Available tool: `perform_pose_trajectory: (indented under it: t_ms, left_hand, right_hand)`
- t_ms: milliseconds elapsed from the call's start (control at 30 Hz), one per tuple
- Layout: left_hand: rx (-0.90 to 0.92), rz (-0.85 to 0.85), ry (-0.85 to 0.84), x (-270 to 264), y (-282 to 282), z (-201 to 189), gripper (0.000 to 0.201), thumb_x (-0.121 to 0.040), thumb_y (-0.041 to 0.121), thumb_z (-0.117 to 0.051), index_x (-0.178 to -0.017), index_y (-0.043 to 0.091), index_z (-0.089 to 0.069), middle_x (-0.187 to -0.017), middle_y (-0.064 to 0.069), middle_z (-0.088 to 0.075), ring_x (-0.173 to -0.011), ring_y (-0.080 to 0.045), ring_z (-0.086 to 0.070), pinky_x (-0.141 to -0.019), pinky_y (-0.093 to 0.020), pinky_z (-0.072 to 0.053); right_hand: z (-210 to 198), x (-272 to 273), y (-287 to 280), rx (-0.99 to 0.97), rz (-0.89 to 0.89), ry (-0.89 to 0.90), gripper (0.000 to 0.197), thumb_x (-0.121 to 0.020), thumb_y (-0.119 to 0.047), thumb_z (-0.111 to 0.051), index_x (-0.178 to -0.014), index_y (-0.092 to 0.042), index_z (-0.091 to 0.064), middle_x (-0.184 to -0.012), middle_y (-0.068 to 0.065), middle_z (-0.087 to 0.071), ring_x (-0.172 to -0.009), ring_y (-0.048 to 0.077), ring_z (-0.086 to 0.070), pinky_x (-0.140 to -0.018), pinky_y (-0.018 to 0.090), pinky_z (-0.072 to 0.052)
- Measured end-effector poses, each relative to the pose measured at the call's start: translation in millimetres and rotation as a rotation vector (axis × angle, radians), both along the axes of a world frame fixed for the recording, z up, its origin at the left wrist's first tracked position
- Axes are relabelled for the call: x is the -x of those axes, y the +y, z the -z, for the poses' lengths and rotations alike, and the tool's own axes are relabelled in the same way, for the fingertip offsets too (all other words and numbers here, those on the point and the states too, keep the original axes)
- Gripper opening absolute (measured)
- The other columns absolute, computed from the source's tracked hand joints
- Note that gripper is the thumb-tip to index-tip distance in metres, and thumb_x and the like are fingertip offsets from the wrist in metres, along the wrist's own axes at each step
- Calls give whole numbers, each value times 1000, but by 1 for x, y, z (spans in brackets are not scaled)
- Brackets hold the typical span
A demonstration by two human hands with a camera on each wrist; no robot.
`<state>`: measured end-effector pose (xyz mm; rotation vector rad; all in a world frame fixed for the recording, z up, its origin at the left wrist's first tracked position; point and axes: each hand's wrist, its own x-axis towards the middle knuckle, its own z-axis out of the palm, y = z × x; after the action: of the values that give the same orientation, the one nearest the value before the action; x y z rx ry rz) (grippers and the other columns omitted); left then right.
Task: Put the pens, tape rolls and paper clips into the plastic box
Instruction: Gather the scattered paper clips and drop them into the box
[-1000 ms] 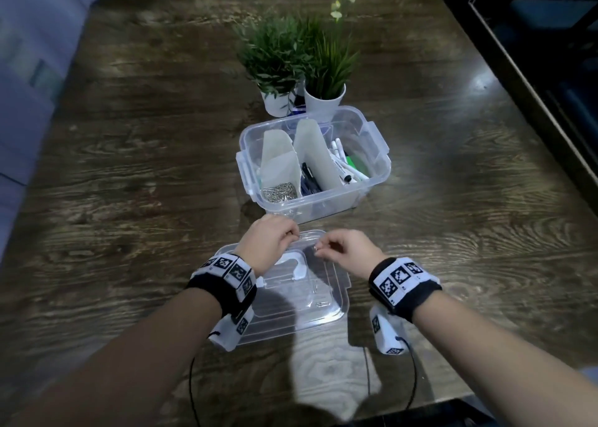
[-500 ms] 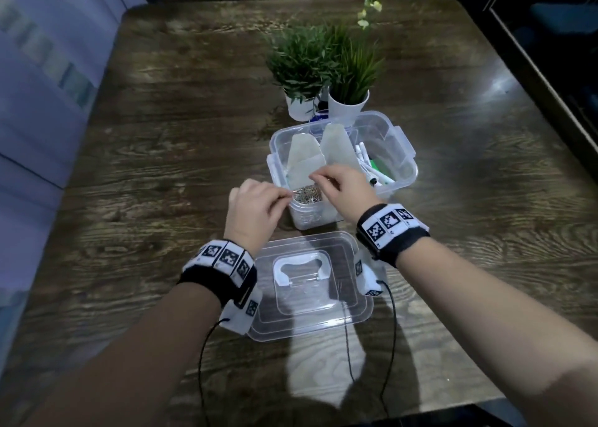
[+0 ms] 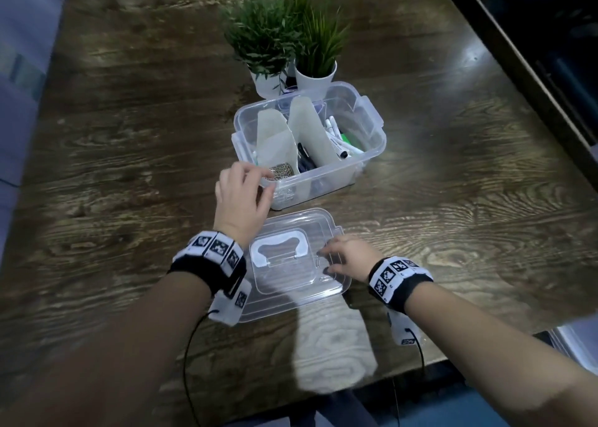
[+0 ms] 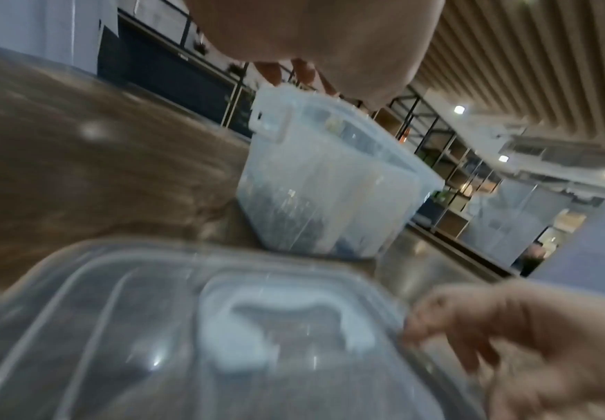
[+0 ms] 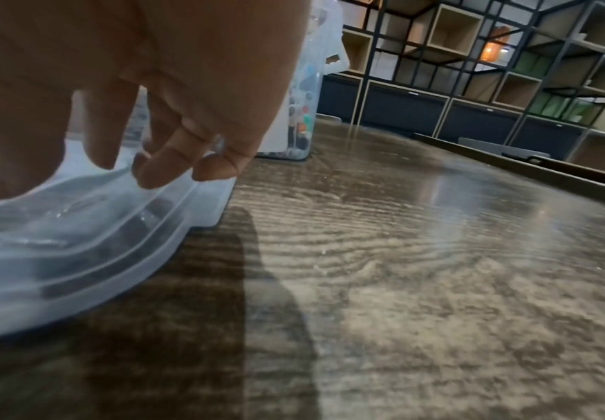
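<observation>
- Left hand [image 3: 241, 197]: fingers loosely curled over the plastic box [image 3: 362, 164] near corner; grasp unclear
- Right hand [image 3: 348, 258]: fingertips reaching at loose paper clips [image 3: 318, 261] on the lid [image 3: 291, 290]; pinch not discernible
- Pens [image 3: 336, 138] lie inside the box; tape rolls not discernible

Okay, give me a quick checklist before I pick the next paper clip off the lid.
1. Plastic box open, lid off: ok.
2. Loose paper clips lying on the lid: ok.
3. Right hand at those clips: ok.
4. Right hand's grip closed on a clip: cannot tell.
5. Left hand clear of the clip compartment: not ok, it hovers at that corner.
</observation>
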<state>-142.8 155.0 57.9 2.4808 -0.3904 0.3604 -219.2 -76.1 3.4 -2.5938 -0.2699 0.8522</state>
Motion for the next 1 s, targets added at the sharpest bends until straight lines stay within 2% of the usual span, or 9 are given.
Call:
perform_pose_trajectory:
  t_ms: [67, 167, 300, 400, 533, 667, 800, 933, 1000]
  left_hand:
    - [-30, 43, 79, 22, 10, 19, 23, -89, 33, -60, -110, 23, -59, -111, 0, -48, -103, -22, -43, -89, -32, -32]
    - [-152, 87, 361, 57, 24, 57, 62, -77, 59, -55, -129, 25, -52, -130, 2, -43, -121, -18, -38, -101, -38, -32]
    - [-378, 170, 569, 87, 30, 100, 97, -66, 71, -63, -145, 20, -38, -153, -12, -28, -140, -36, -27, -111, -60, -23]
    - [-447, 147, 602, 89, 29, 107, 100, -70, 68, -64, -151, 24, -23, -160, -8, -7, -145, -33, -12, -114, -57, -11]
    - [-455, 150, 592, 89, 29, 108, 101, -71, 69, -60, -152, 25, -18, -160, -6, -2, -146, -30, -9, -114, -57, -10]
    - [-486, 146, 605, 90, 28, 106, 101, -73, 69, -58, -152, 28, -11, -160, -3, 5, -147, -26, -3, -116, -53, -6]
    - [-478, 129, 643, 90, 27, 103, 100, -74, 67, -59, -152, 30, -8, -160, 1, 8, -147, -23, 1, -116, -51, -2]
    - [-471, 120, 681, 89, 25, 101, 100, -75, 65, -60, -152, 32, -6, -159, 3, 11, -147, -22, 4, -117, -52, -1]
    - [-477, 123, 687, 88, 25, 101, 100, -75, 66, -59, -152, 32, -5, -159, 2, 11, -147, -22, 4, -117, -52, -1]
  right_hand:
    - [10, 3, 5, 18, -53, 14, 59, -83, -34, -74, -137, -25, -53, -135, -6, -48, -122, 14, -47, -101, 26, -38]
    - [17, 5, 10, 7, -79, 27, 63, -80, -29, -78, -137, -19, -53, -132, 0, -45, -122, 16, -44, -104, 31, -38]
    - [25, 6, 9, -43, -24, 38, 49, -80, -21, -77, -127, -15, -61, -123, 1, -49, -113, 18, -50, -96, 24, -39]
    - [30, 6, 10, -71, 1, 36, 34, -82, -17, -76, -114, -11, -67, -117, 5, -56, -109, 20, -53, -91, 20, -36]
    - [32, 8, 11, -132, 23, 35, 20, -79, -13, -78, -95, -3, -73, -108, 12, -62, -105, 24, -57, -91, 23, -39]
    - [33, 16, 7, -189, 22, 16, 16, -76, -7, -79, -90, -1, -75, -103, 11, -66, -98, 23, -61, -89, 20, -43]
    - [30, 20, 7, -191, 42, 52, 14, -80, -3, -75, -93, 0, -71, -104, 7, -66, -90, 18, -61, -79, 20, -49]
    - [23, 15, 12, -176, 90, 127, 4, -85, 2, -69, -88, 1, -70, -73, -9, -59, -61, 5, -56, -69, 30, -59]
    - [21, 10, 14, -147, 58, 144, 5, -86, 2, -67, -88, -2, -71, -68, -14, -55, -60, 1, -54, -63, 21, -57]
